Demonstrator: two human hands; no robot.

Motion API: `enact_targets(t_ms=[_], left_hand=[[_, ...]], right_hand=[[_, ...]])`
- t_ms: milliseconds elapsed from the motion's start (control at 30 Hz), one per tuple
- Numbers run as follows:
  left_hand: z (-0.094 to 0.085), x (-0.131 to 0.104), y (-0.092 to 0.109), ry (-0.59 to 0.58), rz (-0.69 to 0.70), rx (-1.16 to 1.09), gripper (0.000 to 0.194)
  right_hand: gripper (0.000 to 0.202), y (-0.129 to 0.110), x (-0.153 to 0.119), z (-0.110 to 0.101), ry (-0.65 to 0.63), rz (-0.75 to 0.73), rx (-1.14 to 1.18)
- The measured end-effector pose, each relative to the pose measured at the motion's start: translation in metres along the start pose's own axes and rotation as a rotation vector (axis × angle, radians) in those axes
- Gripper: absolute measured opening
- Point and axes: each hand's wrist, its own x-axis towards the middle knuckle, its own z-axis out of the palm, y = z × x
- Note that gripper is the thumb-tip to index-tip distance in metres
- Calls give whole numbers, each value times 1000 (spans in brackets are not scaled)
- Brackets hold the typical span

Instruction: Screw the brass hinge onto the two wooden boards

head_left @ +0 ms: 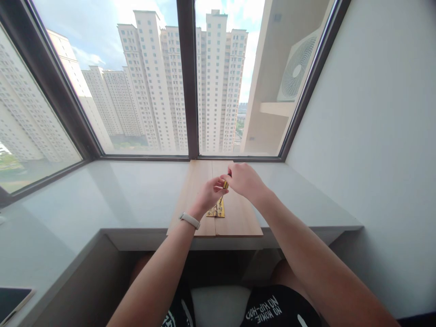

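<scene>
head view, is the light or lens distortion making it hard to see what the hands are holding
Head view: bright daylight from the window leaves no glare on the hands; wide-angle lens bows the frame edges; the small yellow piece between left hand and right hand is too tiny to identify.

My wooden board (204, 181) sits across the pale window ledge (119, 190), running from the glass at twelve o'clock to the ledge's near edge at six. On it, near centre, lies a yellow patterned sheet (218, 210). At eight o'clock, far off on the ledge, a dark tablet (12, 302) rests.
</scene>
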Motion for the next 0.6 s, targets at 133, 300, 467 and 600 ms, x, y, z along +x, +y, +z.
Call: enact_targets(t_ms=[133, 300, 467, 600], left_hand=[[0, -1, 2, 28, 5, 54, 23], [-11, -3, 5, -84, 50, -19, 27], [-17, -2, 1, -183, 101, -104, 27], [-14, -2, -5, -172, 73, -110, 24]], right_hand=[[22, -3, -2, 2, -4, -76, 7], [11, 2, -2, 2, -25, -248, 96], [9, 10, 3, 4, -54, -291, 143], [7, 14, 6, 5, -80, -290, 194]])
